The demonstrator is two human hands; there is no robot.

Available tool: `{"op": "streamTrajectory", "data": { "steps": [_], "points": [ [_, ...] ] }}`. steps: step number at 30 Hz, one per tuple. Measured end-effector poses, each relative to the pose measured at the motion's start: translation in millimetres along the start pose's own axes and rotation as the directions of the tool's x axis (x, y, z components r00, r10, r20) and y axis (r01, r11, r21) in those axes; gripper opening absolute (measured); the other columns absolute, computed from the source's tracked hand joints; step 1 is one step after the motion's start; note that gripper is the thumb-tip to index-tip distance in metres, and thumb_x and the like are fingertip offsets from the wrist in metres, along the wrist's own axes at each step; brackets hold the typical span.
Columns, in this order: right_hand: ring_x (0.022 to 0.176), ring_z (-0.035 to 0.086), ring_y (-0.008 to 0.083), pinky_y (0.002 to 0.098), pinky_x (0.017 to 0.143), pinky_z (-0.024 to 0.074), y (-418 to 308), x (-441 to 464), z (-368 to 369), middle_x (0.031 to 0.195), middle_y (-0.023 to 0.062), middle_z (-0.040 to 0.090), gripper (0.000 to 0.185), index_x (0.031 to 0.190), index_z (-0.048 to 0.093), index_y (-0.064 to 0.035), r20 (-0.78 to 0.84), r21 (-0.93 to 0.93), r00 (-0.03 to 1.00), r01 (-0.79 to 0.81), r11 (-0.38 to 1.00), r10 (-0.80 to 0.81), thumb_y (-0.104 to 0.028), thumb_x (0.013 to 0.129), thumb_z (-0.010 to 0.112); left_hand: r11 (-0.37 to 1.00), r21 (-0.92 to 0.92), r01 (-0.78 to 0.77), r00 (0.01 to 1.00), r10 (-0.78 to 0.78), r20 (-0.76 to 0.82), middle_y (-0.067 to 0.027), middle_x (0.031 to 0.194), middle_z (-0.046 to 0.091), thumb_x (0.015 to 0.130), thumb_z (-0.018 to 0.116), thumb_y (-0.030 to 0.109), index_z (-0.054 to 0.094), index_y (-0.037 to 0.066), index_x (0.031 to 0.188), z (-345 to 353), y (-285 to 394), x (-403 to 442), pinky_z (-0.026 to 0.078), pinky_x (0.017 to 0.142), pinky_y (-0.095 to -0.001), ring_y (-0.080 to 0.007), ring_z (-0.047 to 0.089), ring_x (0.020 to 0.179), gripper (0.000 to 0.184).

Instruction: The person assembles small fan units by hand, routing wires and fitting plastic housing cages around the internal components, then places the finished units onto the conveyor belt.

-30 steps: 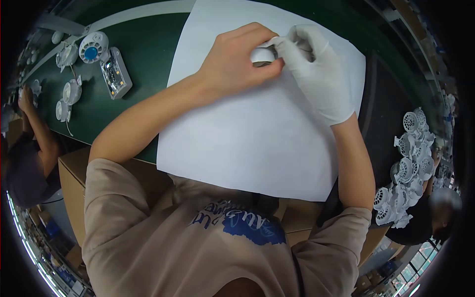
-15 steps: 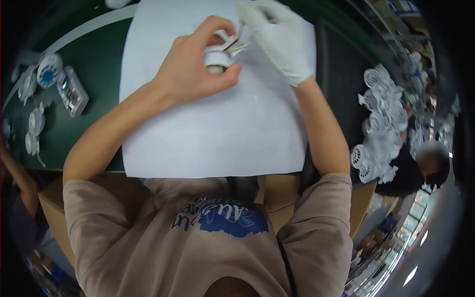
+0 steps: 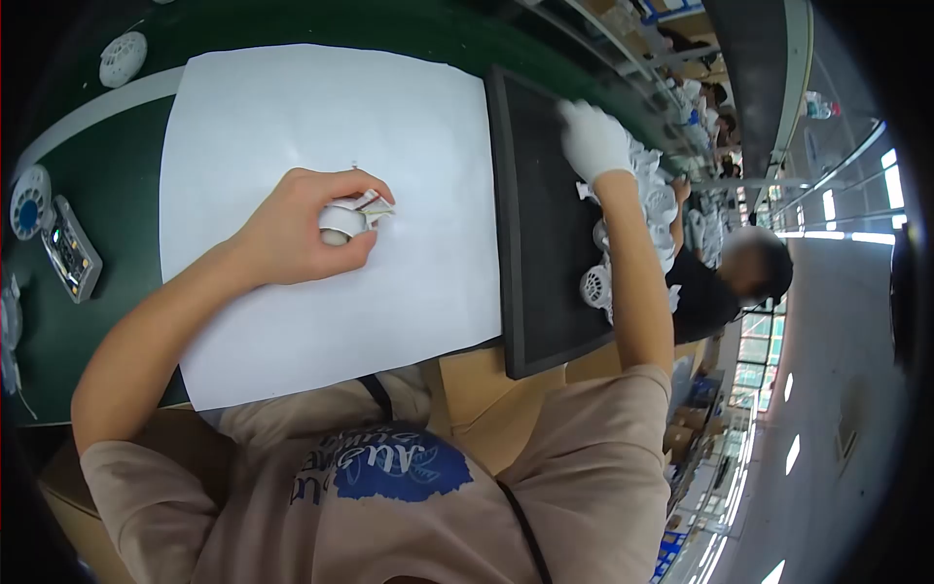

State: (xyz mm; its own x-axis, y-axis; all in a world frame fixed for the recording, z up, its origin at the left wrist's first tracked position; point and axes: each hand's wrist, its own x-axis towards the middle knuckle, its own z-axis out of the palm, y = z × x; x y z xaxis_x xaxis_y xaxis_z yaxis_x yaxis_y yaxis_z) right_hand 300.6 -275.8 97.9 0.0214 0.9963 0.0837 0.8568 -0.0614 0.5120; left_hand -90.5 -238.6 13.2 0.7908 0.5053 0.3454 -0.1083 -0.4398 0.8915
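Note:
My bare left hand point(image 3: 309, 229) is closed round a small white round part point(image 3: 343, 221) with short wires or strips at its top, over a large white sheet point(image 3: 428, 292). My right hand point(image 3: 595, 139), in a white glove, is over the far part of a black tray point(image 3: 550, 224). It is beside a heap of white grille-like parts point(image 3: 660, 204); its fingers are smeared by motion, and whether they hold anything cannot be made out.
At the left lie a white device with a blue centre point(image 3: 31, 204) and a grey box with a circuit board point(image 3: 73, 248). A white round grille point(image 3: 123, 59) is at the far left. Another person in black point(image 3: 705, 297) is beyond the heap.
My right hand has moved away from my left hand, rightward to the heap on the tray. My left hand still holds the white part. The view has turned to the right.

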Motion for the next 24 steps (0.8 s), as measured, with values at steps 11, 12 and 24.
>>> {"op": "streamTrajectory", "data": {
  "steps": [11,12,24],
  "points": [
    [0.102,0.065,0.0383,0.0467,0.086,0.0522,50,5,-2,0.109,0.0180,0.069,0.036,0.117,0.063,-0.0105,0.435,0.040,0.877,-0.243,0.969,0.202,-0.024,0.084,0.062,0.997,-0.038,0.073,0.997,-0.073,-0.019,-0.0128,0.087,0.069,0.078,0.068,0.015,0.065,0.004,0.107,-1,-2,2,0.052,0.073,-0.0307,-0.0237,0.066,0.076,0.031],
    [0.101,0.065,0.0391,0.0468,0.085,0.0524,36,10,-17,0.108,0.0187,0.069,0.036,0.118,0.062,-0.0100,0.410,0.121,0.894,-0.249,0.961,0.180,-0.023,0.084,0.063,0.997,-0.044,0.061,0.990,-0.066,-0.127,-0.0121,0.088,0.069,0.079,0.068,0.017,0.065,0.003,0.108,0,-5,3,0.052,0.073,-0.0306,-0.0225,0.066,0.076,0.031],
    [0.100,0.062,0.0391,0.0471,0.088,0.0487,-233,-3,-82,0.109,0.0236,0.062,0.055,0.123,0.058,-0.0051,-0.367,0.642,0.861,0.508,0.575,-0.351,-0.037,0.080,0.071,0.990,-0.078,0.117,0.710,-0.138,-0.690,-0.0075,0.092,0.069,0.085,0.071,0.028,0.066,0.000,0.105,-46,-38,17,0.049,0.083,-0.0297,-0.0156,0.062,0.088,0.035]
  ]
}}
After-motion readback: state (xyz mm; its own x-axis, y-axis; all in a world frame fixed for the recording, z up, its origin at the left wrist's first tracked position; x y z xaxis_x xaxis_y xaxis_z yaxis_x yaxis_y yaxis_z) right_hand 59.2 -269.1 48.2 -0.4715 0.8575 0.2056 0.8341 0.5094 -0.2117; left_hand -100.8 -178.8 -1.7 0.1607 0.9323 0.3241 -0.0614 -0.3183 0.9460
